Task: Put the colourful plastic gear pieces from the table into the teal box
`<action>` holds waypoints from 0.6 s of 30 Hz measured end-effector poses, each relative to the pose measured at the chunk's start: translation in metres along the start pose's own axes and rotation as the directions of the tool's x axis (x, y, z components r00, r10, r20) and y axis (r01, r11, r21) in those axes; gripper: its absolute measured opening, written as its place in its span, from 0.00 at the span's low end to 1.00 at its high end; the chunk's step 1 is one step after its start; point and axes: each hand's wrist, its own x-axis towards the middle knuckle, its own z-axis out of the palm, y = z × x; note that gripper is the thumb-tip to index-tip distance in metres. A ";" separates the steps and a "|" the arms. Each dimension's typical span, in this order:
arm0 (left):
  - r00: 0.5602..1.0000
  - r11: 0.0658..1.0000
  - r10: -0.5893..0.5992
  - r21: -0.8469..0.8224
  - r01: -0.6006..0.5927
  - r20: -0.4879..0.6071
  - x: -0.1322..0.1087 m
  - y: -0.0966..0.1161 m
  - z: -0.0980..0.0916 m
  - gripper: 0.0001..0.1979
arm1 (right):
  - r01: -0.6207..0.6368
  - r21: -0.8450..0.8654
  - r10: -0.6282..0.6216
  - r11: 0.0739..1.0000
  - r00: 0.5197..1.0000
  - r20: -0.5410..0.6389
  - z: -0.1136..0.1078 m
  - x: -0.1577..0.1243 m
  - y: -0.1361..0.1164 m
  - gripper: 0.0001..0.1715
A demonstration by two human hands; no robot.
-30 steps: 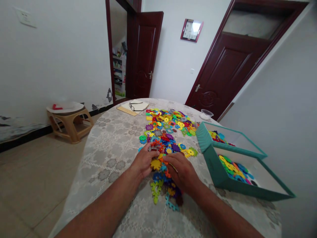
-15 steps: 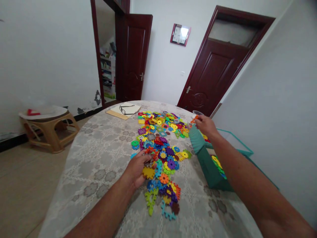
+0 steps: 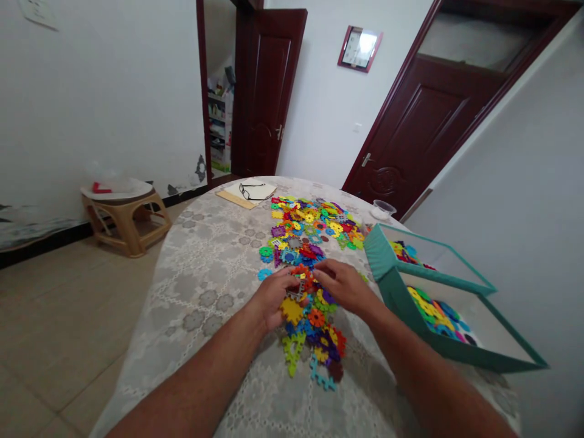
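My left hand is closed around a small grey square plastic building piece with a toothed edge. An orange-red toothed piece sits at its fingertips, between the two hands. My right hand comes in from the right with bent fingers pressed together close to that piece. What its fingertips pinch is hidden. Below the hands lie a yellow toothed piece, an orange gear-shaped piece and a lime green triangular piece. A light blue angular piece lies nearest me.
A pile of colourful pieces spreads across the far table. To the right stands an open teal box with more pieces inside. Eyeglasses rest on papers at the back. A clear plastic bowl stands behind the box.
My right hand has come back from the box's far corner, where it held an orange piece, to beside my left hand. The left hand keeps hold of the grey piece. The view has shifted.
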 end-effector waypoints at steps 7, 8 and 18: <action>0.999 0.999 -0.032 0.023 0.032 0.013 -0.002 -0.002 0.001 0.11 | -0.090 0.248 0.114 0.965 0.990 -0.086 0.027 -0.015 -0.012 0.19; 0.999 0.999 -0.036 0.016 0.036 0.011 -0.002 -0.002 0.001 0.09 | -0.079 0.266 0.106 0.961 0.990 -0.088 0.030 -0.017 -0.013 0.18; 0.988 0.985 -0.152 0.078 0.152 -0.010 -0.003 -0.002 0.001 0.12 | -0.158 0.292 0.259 0.943 0.902 -0.346 0.044 -0.018 0.001 0.17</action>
